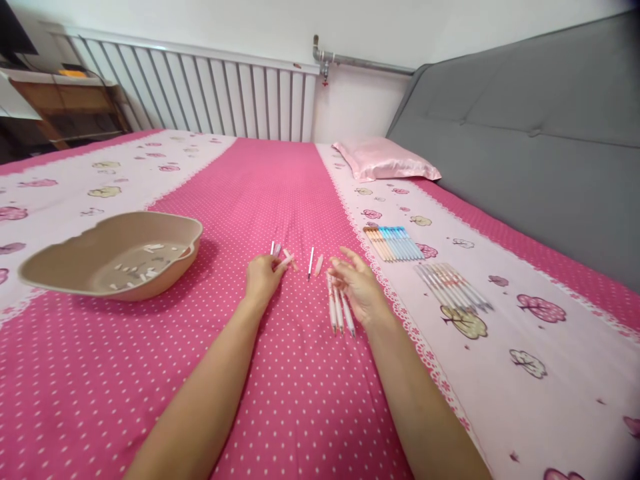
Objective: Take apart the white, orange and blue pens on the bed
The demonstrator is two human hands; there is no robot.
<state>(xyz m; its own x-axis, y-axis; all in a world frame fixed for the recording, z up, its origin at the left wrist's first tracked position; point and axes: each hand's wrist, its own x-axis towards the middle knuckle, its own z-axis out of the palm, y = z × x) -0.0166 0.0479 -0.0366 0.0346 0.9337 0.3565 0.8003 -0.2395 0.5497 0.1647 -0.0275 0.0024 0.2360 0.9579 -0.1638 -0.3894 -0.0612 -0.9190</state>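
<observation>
My left hand [262, 279] is closed, thumb and fingers pinched around a small pale pink pen part [287, 256]. Partly hidden behind its fingers, more slim white and pinkish pieces [276, 249] lie on the bedspread. Between the hands are a thin white refill [311, 262] with a dark tip and a short pink pen barrel [319, 265]. My right hand [359, 285] has its fingers apart and holds nothing that I can see. Just beneath and beside it lie three white and pink pens [340, 313], side by side with tips toward me; its fingers cover their upper ends.
A beige basin [173, 277] with several small white and grey pieces stands at left. To the right lie a row of orange and blue pens [397, 244] and a row of pale pens [453, 287]. Farther off are a pink pillow [385, 160], a grey headboard [525, 100] and a radiator [210, 87].
</observation>
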